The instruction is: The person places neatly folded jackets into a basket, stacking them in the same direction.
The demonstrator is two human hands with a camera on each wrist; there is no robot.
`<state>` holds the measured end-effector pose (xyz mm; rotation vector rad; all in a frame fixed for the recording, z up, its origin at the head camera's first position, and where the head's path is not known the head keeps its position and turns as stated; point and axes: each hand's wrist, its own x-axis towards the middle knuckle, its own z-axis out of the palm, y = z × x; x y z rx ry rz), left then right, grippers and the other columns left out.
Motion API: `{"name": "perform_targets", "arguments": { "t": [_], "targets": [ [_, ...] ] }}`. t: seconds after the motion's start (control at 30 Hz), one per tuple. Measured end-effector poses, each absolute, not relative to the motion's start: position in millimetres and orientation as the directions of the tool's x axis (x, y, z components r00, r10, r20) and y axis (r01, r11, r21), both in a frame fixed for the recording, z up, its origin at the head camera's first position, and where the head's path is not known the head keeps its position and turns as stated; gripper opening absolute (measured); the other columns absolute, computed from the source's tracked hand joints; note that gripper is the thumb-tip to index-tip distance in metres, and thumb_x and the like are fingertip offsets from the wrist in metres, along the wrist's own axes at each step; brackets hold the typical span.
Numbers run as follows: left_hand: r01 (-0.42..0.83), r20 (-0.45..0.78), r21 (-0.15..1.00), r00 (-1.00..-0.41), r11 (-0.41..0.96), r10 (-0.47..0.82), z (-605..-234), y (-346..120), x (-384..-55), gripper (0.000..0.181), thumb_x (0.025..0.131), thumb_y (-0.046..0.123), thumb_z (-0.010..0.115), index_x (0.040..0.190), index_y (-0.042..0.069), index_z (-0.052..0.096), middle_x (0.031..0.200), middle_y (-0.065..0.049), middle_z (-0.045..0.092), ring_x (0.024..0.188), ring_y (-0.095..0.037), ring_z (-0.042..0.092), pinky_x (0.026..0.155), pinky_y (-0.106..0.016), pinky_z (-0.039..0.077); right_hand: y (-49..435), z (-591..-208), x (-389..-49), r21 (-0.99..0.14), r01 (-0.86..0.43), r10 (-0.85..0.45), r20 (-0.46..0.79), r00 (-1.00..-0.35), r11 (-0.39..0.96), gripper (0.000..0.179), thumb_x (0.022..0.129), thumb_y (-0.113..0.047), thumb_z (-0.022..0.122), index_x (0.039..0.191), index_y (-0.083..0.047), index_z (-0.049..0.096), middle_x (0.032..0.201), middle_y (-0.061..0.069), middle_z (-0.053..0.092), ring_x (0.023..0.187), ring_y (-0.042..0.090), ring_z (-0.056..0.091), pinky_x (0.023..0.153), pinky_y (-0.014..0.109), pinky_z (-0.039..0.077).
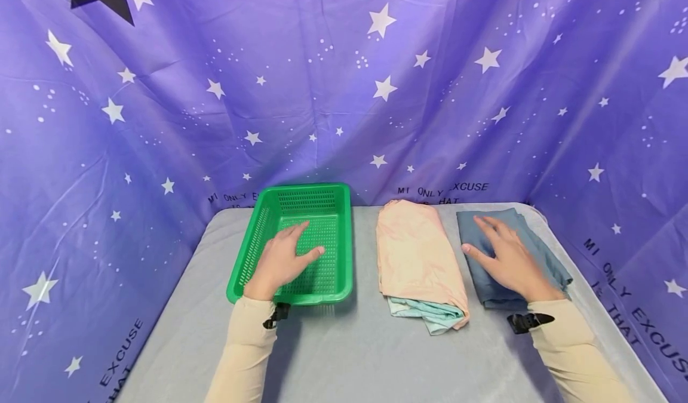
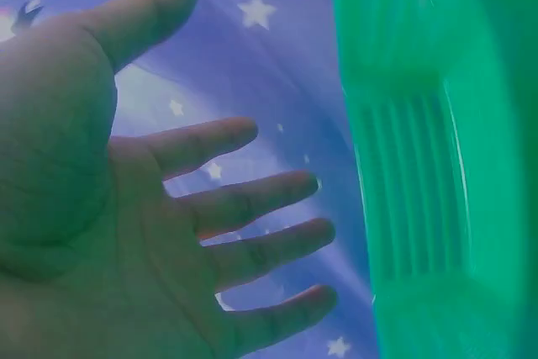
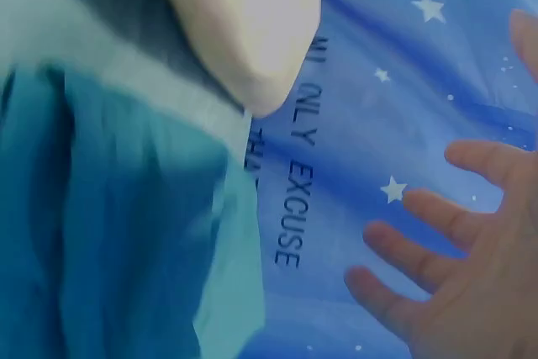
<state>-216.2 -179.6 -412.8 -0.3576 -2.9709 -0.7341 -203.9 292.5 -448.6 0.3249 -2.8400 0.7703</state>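
Spreading our empty fingers (image 2: 252,201) wide, we hover our left hand (image 1: 279,260) over the green basket (image 1: 346,248) left of centre and our right hand (image 1: 507,261) over the blue cloth (image 1: 488,286) at lower right, which is probably set apart for easy reach.

Head view looks forward and down on the green basket (image 1: 346,245); left wrist view shares it closer; right wrist view sits to its right

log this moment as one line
left hand: empty, over green basket | right hand: empty, over blue cloth | peach cloth: between basket and blue cloth
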Motion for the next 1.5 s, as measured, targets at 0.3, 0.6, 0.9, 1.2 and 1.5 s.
{"name": "perform_targets", "arguments": {
  "t": [0.3,0.6,0.9,1.2,1.5],
  "targets": [
    [0.381,0.403,0.742,-0.911,0.551,0.086,-442.6,-114.1,-191.6,0.038,0.096,0.026,0.072,0.130,0.012,0.067,0.125,-0.010,0.072,0.117,-0.026,0.068,0.101,-0.046,0.054,277.6,-467.7,-192.0,-0.642,-0.280,-0.140,0.261,-0.955,0.714,0.067,0.103,-0.033,0.062,0.160,-0.012,0.035,0.153,0.025,0.045,0.125,0.050,0.056,0.096,0.067,0.048],
    [0.535,0.526,0.820,-0.844,0.202,0.100,-472.4,-35.7,-171.7,0.021,0.096,0.009,0.069,0.116,0.016,0.071,0.103,-0.011,0.075,0.089,-0.020,0.073,0.081,-0.030,0.061,263.1,-489.0,-189.1,-0.800,-0.158,-0.022,0.179,-0.984,0.579,0.062,0.105,-0.028,0.060,0.157,-0.004,0.037,0.149,0.027,0.050,0.123,0.042,0.059,0.095,0.020,0.048],
    [0.251,0.271,0.913,-0.962,0.321,-0.018,-509.5,-4.6,-186.6,0.027,0.091,0.011,0.068,0.118,0.015,0.070,0.110,-0.011,0.073,0.095,-0.017,0.070,0.081,-0.025,0.057,245.2,-500.5,-197.8,-0.839,-0.005,-0.053,-0.028,-0.998,0.544,0.073,0.104,-0.030,0.060,0.160,0.000,0.025,0.155,0.033,0.038,0.134,0.051,0.047,0.109,0.063,0.041],
    [-0.015,0.062,0.895,-0.986,0.446,-0.158,-523.4,10.4,-213.5,0.055,0.089,0.023,0.068,0.142,0.011,0.056,0.138,-0.015,0.059,0.128,-0.037,0.058,0.105,-0.053,0.049,244.4,-509.1,-219.1,-0.876,0.125,-0.061,-0.173,-0.983,0.466,0.083,0.104,-0.032,0.058,0.162,0.003,0.010,0.155,0.034,0.035,0.141,0.048,0.040,0.116,0.058,0.037],
    [-0.123,-0.065,0.911,-0.986,0.395,-0.156,-531.1,18.1,-233.7,0.064,0.097,0.024,0.061,0.155,0.008,0.041,0.137,-0.018,0.065,0.125,-0.036,0.062,0.102,-0.051,0.052,244.9,-520.9,-238.0,-0.902,0.248,-0.065,-0.288,-0.955,0.353,0.078,0.105,-0.036,0.054,0.160,0.005,0.017,0.152,0.030,0.040,0.122,0.034,0.056,0.095,0.035,0.050]
  ]
}}
